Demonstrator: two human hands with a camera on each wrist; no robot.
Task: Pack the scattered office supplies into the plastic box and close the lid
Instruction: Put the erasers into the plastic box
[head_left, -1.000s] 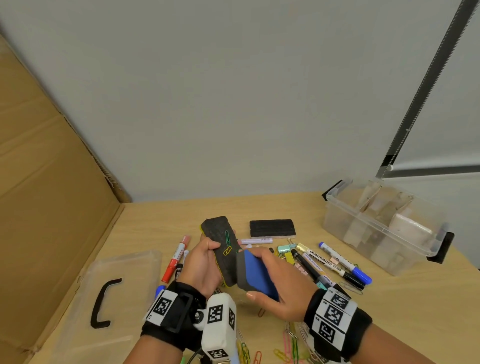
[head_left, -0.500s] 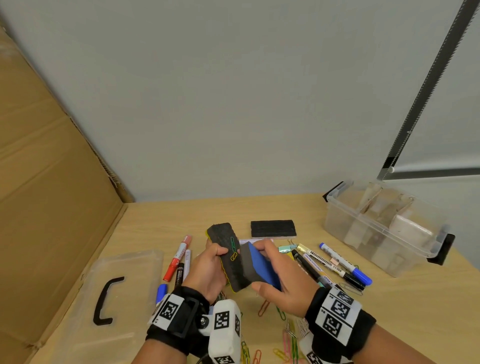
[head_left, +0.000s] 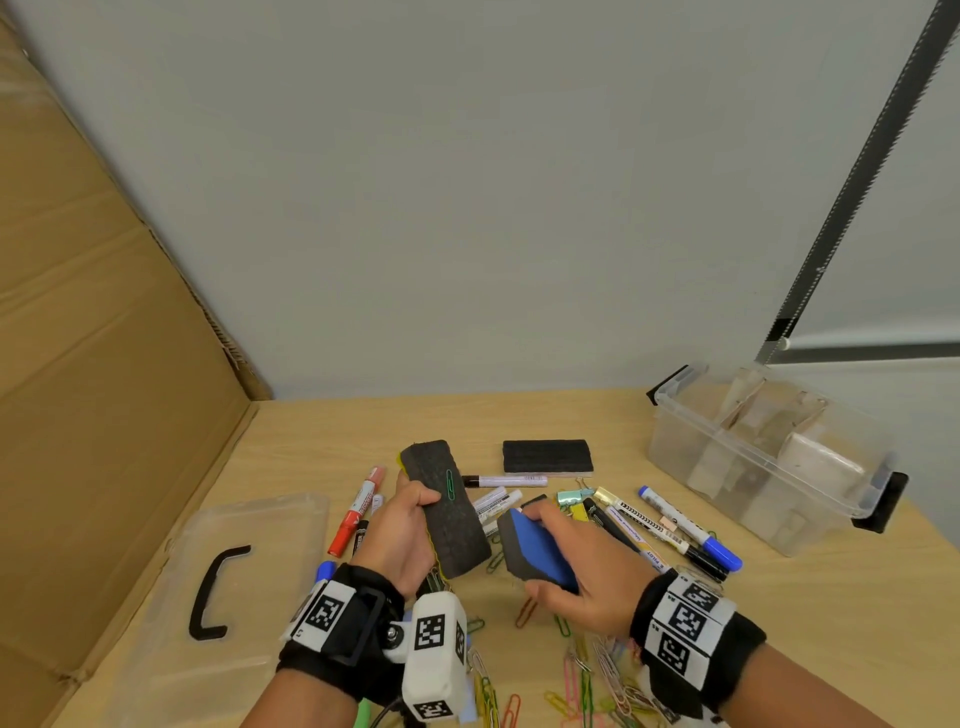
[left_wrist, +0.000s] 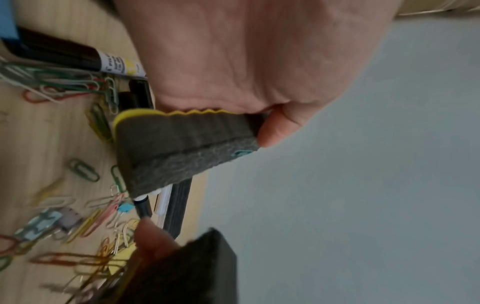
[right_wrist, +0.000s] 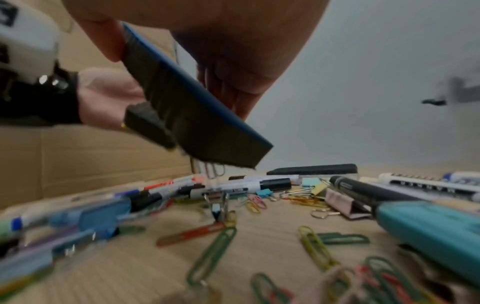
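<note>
Gripping the yellow-backed eraser (head_left: 447, 512) in your left hand (head_left: 402, 530) and the blue-backed eraser (head_left: 537, 553) in your right hand (head_left: 582, 566), you were well short of the plastic box (head_left: 769, 457), beyond your right. Both looked light, their felt soft, so hold the long edges. A green paper clip (head_left: 450, 484) clung to the left one and might drop.

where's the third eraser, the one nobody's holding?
Head view: the black eraser lies flat at the table's far centre, beyond the markers, left of the clear box.
</note>
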